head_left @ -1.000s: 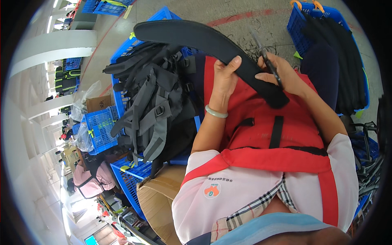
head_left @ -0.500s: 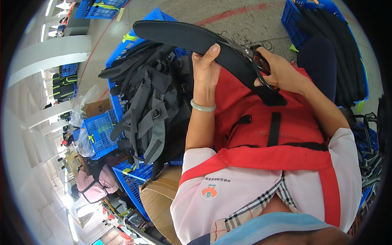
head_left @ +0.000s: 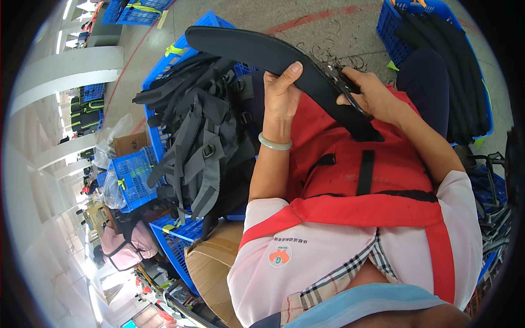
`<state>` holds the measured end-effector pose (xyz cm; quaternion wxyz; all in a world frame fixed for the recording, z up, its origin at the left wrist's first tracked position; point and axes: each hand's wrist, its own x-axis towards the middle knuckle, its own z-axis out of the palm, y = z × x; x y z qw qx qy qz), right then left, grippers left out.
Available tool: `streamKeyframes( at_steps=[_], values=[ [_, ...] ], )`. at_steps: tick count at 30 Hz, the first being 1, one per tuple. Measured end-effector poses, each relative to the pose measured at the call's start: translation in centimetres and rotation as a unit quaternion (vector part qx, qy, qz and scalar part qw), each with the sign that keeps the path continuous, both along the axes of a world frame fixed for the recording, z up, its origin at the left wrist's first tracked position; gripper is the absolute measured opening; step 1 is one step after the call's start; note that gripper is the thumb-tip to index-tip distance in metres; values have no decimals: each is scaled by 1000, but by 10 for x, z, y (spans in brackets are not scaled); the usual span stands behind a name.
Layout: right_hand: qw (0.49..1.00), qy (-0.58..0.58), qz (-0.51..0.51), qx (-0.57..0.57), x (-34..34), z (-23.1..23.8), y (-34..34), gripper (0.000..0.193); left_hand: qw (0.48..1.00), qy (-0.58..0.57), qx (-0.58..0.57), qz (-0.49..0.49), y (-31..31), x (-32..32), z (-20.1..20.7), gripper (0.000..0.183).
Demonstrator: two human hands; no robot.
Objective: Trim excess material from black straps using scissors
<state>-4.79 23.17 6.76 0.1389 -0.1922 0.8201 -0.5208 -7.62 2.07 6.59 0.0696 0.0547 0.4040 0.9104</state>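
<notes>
A long black padded strap (head_left: 246,50) with a stitched edge slants across my lap, its far end up and to the left. My left hand (head_left: 283,93) grips it near the middle, thumb on top, a pale bangle at the wrist. My right hand (head_left: 377,97) is wrapped round the handles of a pair of scissors (head_left: 343,83). The blades lie along the strap's far edge, their tips partly hidden by it. The near end of the strap rests on my red apron (head_left: 333,180).
At my left stands a blue crate (head_left: 150,82) heaped with grey and black straps (head_left: 205,147). Another blue crate (head_left: 387,35) at the upper right holds long black pads (head_left: 454,71). Thread scraps (head_left: 333,52) litter the floor. A cardboard box (head_left: 216,268) sits at lower left.
The scissors' handles have come together in my right hand. My left hand and the strap have shifted slightly to the right.
</notes>
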Motion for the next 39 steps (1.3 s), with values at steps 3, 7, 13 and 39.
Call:
streamKeyframes(
  at_steps=[3, 7, 13, 39],
  values=[
    [999, -29, -7, -14, 0, 1, 1, 51, 1000, 3, 5, -6, -1, 1, 1, 22],
    [999, 14, -16, 32, 0, 25, 1, 48, 1000, -5, -14, 15, 9, 6, 11, 19],
    [999, 23, -20, 35, -9, 12, 8, 51, 999, 24, 6, 42, 2, -6, 26, 19],
    [997, 40, 10, 65, -3, 45, 15, 64, 1000, 18, 5, 10, 13, 1, 28, 21]
  ],
)
